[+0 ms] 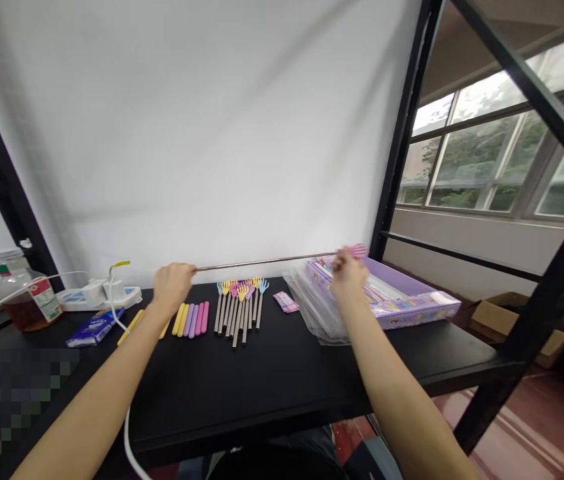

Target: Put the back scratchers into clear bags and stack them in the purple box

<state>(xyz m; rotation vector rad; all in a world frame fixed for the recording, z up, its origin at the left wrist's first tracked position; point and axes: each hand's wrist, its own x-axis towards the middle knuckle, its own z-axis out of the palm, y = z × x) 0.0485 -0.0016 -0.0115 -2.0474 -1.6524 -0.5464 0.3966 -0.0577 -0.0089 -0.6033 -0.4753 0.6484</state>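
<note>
Between my two hands a telescopic back scratcher (pixel 267 261) is stretched out, its thin metal rod running nearly level above the table. My left hand (pixel 173 287) is closed round one end of the rod. At the other end my right hand (pixel 348 272) grips it just below the pink claw head (pixel 359 251). Below lie several collapsed back scratchers (pixel 237 310) with blue, yellow, pink and purple claws. Left of them is a row of yellow, purple and pink handle sleeves (pixel 192 319), some of them partly hidden by my left arm.
Clear plastic bags (pixel 315 310) lie beside a purple printed box (pixel 412 307) holding packaged items. A small pink packet (pixel 286 302) is near the bags. At left are a blue tissue pack (pixel 95 328), a power strip (pixel 75 299), a white cable (pixel 129 427) and a jar of brown liquid (pixel 27 303).
</note>
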